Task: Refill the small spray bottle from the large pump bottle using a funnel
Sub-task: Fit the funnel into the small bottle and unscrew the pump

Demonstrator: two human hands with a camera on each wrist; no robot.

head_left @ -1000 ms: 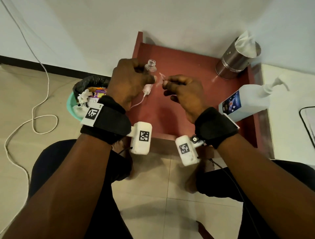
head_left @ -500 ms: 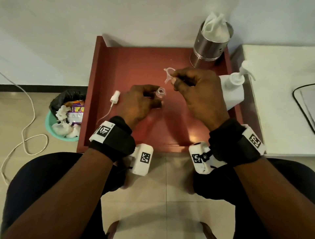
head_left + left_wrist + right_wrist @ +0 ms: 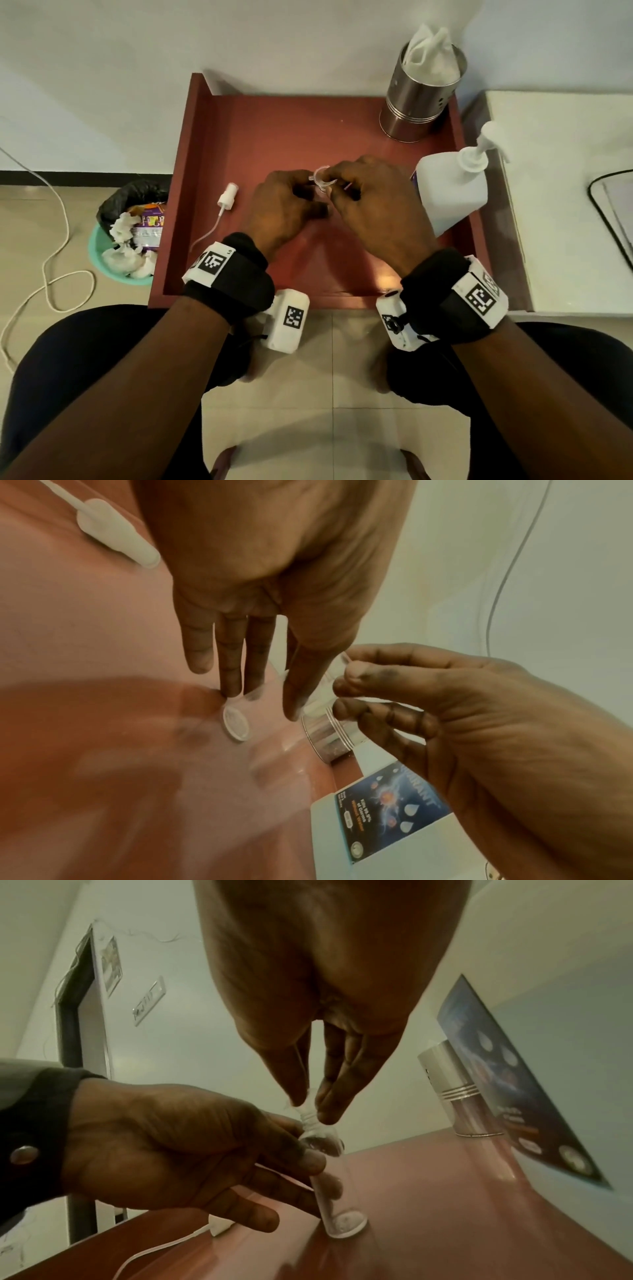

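Observation:
The small clear spray bottle [image 3: 337,1204] stands uncapped on the red tray [image 3: 274,130], and my left hand [image 3: 308,200] grips its body. My right hand [image 3: 334,186] pinches a small clear funnel [image 3: 320,176] between thumb and fingertips, with its stem at the bottle's open neck [image 3: 308,1118]. In the head view both hands hide most of the bottle. Its white spray head [image 3: 227,198], with a thin tube, lies on the tray to the left. The large white pump bottle [image 3: 452,192] stands at the tray's right side, close beside my right hand.
A steel holder [image 3: 418,102] stuffed with tissue stands at the tray's back right corner. A green bin [image 3: 126,233] with rubbish and a loose white cord [image 3: 51,281] lie on the floor to the left. A white surface [image 3: 565,205] adjoins the tray on the right.
The spray head has left my left hand and now lies on the tray. The bottle came down onto the tray. My right hand lowered the funnel to the bottle's neck.

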